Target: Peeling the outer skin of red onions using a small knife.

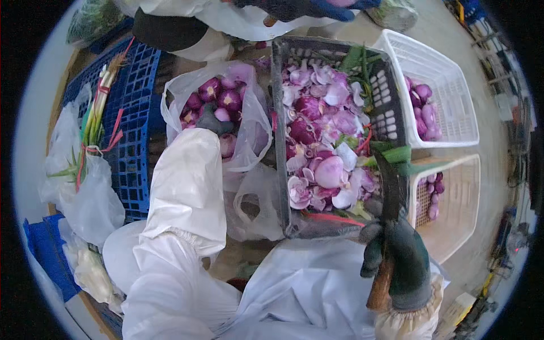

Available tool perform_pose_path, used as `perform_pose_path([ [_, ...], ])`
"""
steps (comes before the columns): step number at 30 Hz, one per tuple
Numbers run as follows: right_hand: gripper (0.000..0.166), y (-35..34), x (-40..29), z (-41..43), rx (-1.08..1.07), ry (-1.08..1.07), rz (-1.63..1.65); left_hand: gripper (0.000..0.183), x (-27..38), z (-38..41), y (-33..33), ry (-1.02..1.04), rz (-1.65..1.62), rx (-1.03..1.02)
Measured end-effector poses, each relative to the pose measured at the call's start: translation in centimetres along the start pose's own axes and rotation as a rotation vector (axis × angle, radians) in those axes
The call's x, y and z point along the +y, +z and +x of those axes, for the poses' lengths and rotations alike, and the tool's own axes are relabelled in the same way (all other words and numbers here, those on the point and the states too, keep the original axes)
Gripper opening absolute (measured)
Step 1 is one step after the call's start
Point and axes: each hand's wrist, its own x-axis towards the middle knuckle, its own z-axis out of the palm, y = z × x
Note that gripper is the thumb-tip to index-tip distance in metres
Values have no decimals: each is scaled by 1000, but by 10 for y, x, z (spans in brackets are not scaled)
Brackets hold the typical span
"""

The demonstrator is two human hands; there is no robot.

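Observation:
My left hand, in a dark glove below a white sleeve cover, reaches among the red onions inside a clear plastic bag. The sleeve hides much of it, so whether its fingers grip an onion cannot be told. At the lower right, my gloved right hand is wrapped around the wooden handle of a knife. Its dark blade points away from me over the right edge of a black plastic crate. Onion skins and trimmings fill that crate, with a pale peeled onion on top.
Two white baskets on the right hold peeled red onions. On the left, tied scallions and plastic bags lie on a blue crate. Another person's blue-gloved hand shows at the top.

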Motion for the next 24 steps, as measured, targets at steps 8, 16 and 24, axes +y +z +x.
perform_pose_path([
  [8,45,-22,9,-22,-141,-172,-202,44,176,-60,-40,-292,-1731,-173],
  [16,29,-45,57,-2,-87,-738,-663,65,228,-123,-84,504,-1251,-175],
  [24,27,-37,34,-28,-91,-636,-405,63,326,-257,-139,55,-1776,-594],
])
